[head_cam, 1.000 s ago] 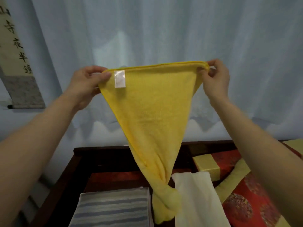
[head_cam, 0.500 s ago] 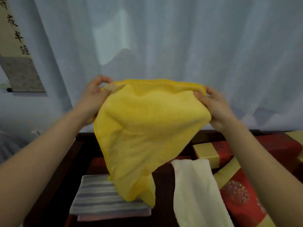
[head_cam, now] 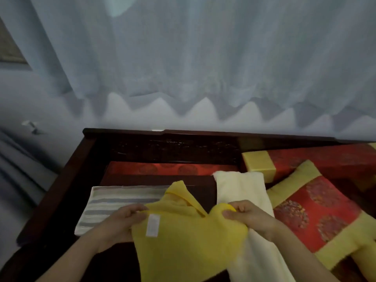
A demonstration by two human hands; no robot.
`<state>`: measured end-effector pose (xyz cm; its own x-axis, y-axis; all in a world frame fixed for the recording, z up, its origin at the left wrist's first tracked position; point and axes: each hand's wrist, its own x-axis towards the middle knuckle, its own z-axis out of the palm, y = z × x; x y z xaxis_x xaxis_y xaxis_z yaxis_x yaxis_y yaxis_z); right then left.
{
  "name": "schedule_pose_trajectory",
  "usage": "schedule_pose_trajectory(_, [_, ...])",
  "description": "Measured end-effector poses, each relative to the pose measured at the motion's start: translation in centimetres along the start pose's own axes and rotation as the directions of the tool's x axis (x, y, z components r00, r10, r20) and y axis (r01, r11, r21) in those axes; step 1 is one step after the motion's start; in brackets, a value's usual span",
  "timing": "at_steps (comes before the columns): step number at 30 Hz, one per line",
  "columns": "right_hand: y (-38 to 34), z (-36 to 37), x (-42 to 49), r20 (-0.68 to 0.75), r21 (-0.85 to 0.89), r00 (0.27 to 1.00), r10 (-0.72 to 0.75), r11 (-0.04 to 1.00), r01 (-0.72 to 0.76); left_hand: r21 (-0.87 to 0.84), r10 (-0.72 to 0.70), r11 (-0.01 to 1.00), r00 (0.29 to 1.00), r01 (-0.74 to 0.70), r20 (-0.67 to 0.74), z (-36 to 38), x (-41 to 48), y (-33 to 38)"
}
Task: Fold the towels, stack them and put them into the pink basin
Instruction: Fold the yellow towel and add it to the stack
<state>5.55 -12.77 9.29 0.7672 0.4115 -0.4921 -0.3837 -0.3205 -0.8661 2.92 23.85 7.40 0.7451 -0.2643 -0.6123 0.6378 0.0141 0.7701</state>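
yellow towel [head_cam: 189, 247] between both hands, left hand [head_cam: 120, 224] pinching its left corner, right hand [head_cam: 250, 219] pinching its right corner

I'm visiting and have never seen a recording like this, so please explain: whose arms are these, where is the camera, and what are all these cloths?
There is no machine here: a person works with bare hands, and the picture comes from a camera worn on their head, looking forward and down. The left hand and right hand each pinch the top edge of a yellow towel. A folded striped towel lies at left, a cream towel at right, on dark wooden furniture beside red-and-gold cushions. A pale curtain hangs behind.
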Motion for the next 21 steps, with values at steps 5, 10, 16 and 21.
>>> schedule_pose_trajectory(5, [-0.9, 2.7, 6.2, -0.154, 0.075, 0.98, -0.123, 0.988, 0.136, -0.187, 0.041, 0.974, 0.919, -0.123, -0.392, -0.4, 4.8, -0.4])
schedule_pose_trajectory(10, [-1.0, 6.2, 13.9, -0.133, -0.423, 0.956, -0.26, 0.887, 0.183, 0.245, 0.034, 0.951, 0.724, 0.189, -0.689, -1.8, 8.6, -3.2])
schedule_pose_trajectory(16, [-0.3, 8.6, 17.8, -0.057, -0.914, 0.985, -0.161, 0.406, 0.013, 0.205, -0.19, 0.92, 0.839, 0.334, -0.51, -0.6, 8.4, -2.0])
schedule_pose_trajectory(21, [0.7, 7.4, 16.6, -0.161, -0.86, 0.892, -0.423, 0.503, 0.084, 0.114, -0.137, 0.973, 0.902, 0.2, -0.409, 0.8, 6.8, -0.9])
